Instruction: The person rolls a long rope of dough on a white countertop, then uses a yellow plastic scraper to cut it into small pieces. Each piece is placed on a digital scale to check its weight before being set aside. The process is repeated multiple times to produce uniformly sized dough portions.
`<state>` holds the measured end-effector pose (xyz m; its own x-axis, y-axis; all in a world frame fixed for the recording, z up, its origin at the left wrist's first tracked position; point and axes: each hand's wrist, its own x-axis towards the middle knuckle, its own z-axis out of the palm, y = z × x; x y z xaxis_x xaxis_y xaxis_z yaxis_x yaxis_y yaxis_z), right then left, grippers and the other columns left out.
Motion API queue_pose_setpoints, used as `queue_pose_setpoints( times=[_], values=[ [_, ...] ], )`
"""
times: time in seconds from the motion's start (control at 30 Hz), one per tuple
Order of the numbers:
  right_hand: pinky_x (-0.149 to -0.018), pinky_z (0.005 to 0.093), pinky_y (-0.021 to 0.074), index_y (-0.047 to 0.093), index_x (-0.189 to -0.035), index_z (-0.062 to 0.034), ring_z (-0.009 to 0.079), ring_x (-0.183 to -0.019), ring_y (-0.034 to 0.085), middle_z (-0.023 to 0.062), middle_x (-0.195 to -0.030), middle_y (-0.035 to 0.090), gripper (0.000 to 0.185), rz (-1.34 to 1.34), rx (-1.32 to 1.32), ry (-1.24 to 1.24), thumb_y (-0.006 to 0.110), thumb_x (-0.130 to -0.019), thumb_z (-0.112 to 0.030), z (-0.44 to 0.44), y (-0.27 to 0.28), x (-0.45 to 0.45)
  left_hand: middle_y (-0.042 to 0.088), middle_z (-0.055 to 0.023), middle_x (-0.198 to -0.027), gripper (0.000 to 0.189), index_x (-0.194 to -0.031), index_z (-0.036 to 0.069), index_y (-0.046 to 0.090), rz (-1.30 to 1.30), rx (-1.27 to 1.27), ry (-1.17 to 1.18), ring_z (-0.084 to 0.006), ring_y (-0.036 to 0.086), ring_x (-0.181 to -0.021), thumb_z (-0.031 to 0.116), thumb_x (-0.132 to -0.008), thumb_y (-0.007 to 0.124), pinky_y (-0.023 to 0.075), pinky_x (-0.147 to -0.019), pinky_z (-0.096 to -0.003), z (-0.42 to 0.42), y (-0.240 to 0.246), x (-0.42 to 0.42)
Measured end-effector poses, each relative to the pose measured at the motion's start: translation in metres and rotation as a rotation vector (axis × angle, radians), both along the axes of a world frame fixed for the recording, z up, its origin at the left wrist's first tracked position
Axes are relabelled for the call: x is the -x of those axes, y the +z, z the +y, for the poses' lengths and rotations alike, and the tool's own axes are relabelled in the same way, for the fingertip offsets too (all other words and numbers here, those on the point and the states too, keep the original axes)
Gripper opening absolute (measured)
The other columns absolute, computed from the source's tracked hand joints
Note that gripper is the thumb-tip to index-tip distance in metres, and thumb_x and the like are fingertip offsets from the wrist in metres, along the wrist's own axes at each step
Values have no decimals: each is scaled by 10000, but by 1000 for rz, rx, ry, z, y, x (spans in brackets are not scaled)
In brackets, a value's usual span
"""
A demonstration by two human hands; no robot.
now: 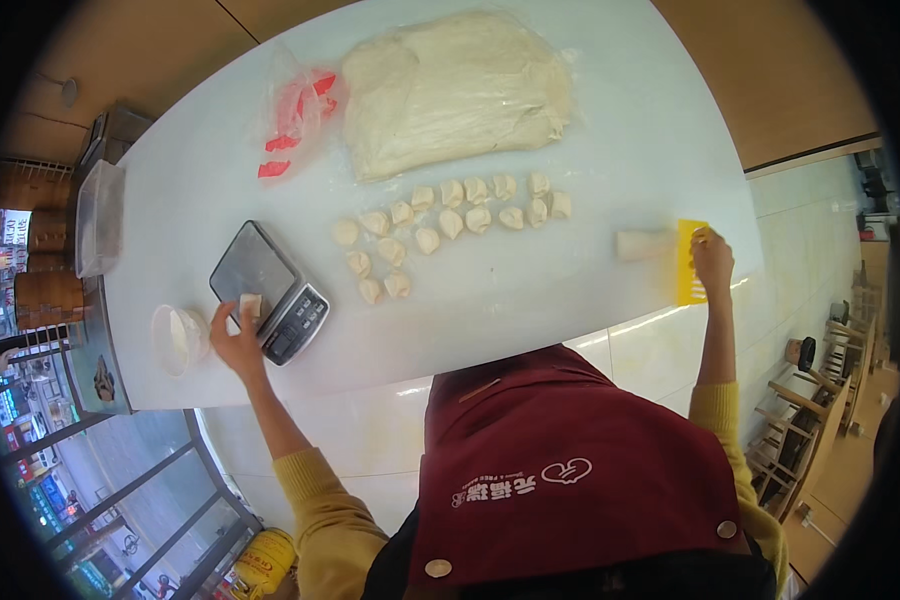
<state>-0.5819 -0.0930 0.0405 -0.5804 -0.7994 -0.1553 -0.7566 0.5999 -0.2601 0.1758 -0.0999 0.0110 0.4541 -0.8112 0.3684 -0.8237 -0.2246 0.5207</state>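
Observation:
My left hand (238, 341) is at the near edge of a digital scale (259, 274), thumb and fingers apart. A small cut piece of dough (251, 304) is at my thumb tip, over the weighing plate; whether it is gripped or rests there is unclear. On the far right, my right hand (712, 262) grasps a yellow dough scraper (686, 281), which stands at the right end of a short dough log (645, 245). Several small dough pieces (451, 223) lie in uneven rows between the scale and the log.
A large slab of dough (457, 94) lies on plastic at the back of the white table (495, 300). Left of it is a crumpled red-and-clear plastic bag (300, 112). A white tub (176, 341) stands left of the scale, and a clear plastic bin (99, 217) at the left edge.

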Motion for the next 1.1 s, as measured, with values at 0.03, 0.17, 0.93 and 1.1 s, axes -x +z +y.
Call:
queue_pose_setpoints(
  times=[0.03,0.17,0.93,1.1],
  values=[
    [-681,392,548,657,-1037,-70,286,-703,696,116,-848,715,216,-148,21,-78,586,-881,-202,6,4,-5,691,-143,-1069,271,-1016,23,709,-4,68,35,-298,631,-1003,227,-843,751,474,-890,-382,4,3,-2],
    [-599,329,544,646,-1017,-30,213,-579,682,111,-796,702,193,-241,199,-135,588,-892,-165,20,16,-9,698,-127,-1077,255,-1070,12,694,30,105,235,-280,640,-995,197,-895,703,485,-868,-363,31,17,-14],
    [-510,345,557,606,-1100,-26,234,-604,689,144,-844,693,287,-216,26,-221,586,-813,-39,44,-2,1,688,-135,-1023,395,-1147,15,657,56,5,-36,-262,660,-906,184,-811,776,517,-803,-342,-1,3,48],
    [-675,406,564,637,-1038,-52,319,-675,695,192,-842,701,274,-60,25,-158,553,-781,-97,45,-9,3,687,-122,-969,306,-1080,16,666,513,-214,-344,-213,675,-829,97,-802,767,536,-754,-315,-14,23,140]
  ],
)
